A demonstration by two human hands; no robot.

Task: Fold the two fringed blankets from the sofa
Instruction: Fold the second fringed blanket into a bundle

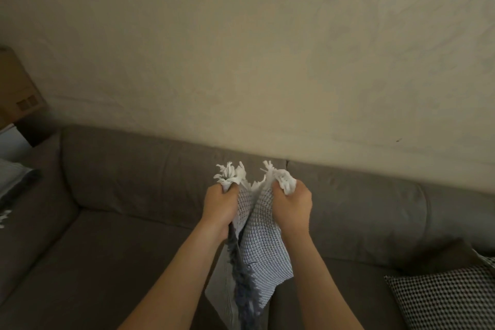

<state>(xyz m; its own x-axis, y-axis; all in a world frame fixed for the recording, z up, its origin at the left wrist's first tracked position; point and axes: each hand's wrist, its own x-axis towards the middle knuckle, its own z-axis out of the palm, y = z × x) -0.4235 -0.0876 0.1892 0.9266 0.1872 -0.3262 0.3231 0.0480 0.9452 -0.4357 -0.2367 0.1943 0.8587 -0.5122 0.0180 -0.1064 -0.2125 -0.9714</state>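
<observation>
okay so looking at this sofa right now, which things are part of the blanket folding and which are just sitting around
Part of the job:
- waffle-weave blanket with white fringe, gripped by the left hand and right hand
- second fringed blanket, lying on the sofa's left end

Just lying about:
- sofa
- checked cushion, right
- cardboard box, far left

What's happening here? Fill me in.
A person holds a waffle-weave blanket up over the grey sofa. The left hand and right hand each grip a corner with white fringe, close together, the rest hanging down. A second fringed blanket lies on the sofa's left arm. A patterned cushion sits lower right.
</observation>
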